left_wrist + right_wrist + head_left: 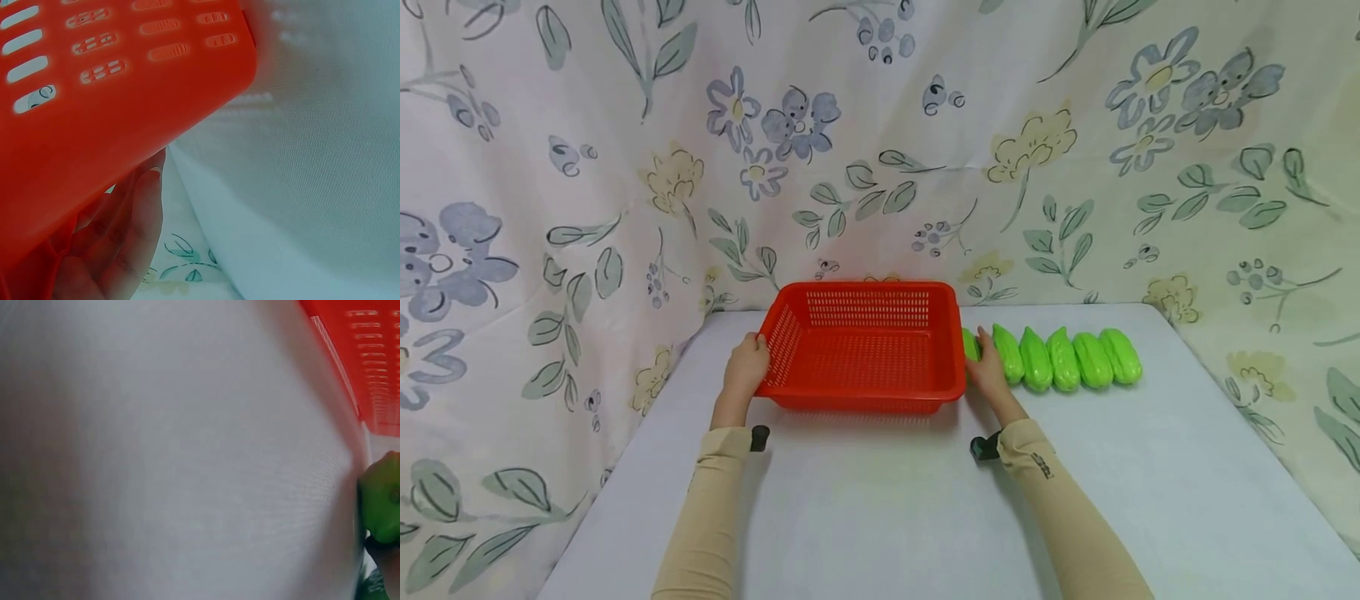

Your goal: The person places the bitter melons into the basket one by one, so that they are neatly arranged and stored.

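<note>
A red perforated plastic basket (865, 358) stands at the back of the white table. My left hand (747, 365) grips its left rim, and the left wrist view shows fingers (134, 225) curled up under the edge. Just past the right rim, my right hand (991, 371) is around the leftmost glossy green gourd (973, 343), thumb on the basket side and fingers on the far side. The right wrist view catches this gourd (382, 500) at its edge, close below the basket wall (375, 369); most of the hand is out of that view.
Several more light-green gourds (1064, 360) lie side by side in a row to the right of my right hand. A floral curtain (880, 167) hangs behind the table (865, 500) and down both sides. Dark wrist cameras (985, 447) sit at both cuffs.
</note>
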Available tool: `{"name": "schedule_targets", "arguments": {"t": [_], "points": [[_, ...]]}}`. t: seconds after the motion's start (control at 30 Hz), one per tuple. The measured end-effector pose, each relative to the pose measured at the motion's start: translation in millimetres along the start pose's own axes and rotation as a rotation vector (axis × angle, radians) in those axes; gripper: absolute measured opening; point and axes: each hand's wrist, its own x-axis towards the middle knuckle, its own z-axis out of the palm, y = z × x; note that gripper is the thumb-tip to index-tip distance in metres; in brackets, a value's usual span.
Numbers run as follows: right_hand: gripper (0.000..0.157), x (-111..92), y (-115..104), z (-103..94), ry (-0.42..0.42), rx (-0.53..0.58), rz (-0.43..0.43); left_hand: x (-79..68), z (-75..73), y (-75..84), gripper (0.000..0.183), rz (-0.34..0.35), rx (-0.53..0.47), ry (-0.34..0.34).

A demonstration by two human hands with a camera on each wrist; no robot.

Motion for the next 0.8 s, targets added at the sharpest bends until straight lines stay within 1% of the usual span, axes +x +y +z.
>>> {"name": "schedule_targets", "arguments": {"t": [0.4, 0.57, 0.8], "points": [[0.070, -3, -4, -3.8, 0.011, 0.001, 0.046, 0.2, 0.8, -0.7, 0.053, 0.001, 0.005, 0.006], [0.069, -3, -8, -5.9, 0.035, 0.000, 0.039, 1.7, 1.6, -2.9, 0.054, 0.001, 0.000, 0.003], [0.070, -4, -16, -12.6, 0.069, 0.008, 0.054, 2.5, 0.9, -3.9, 0.053, 0.000, -0.012, -0.002]]}}
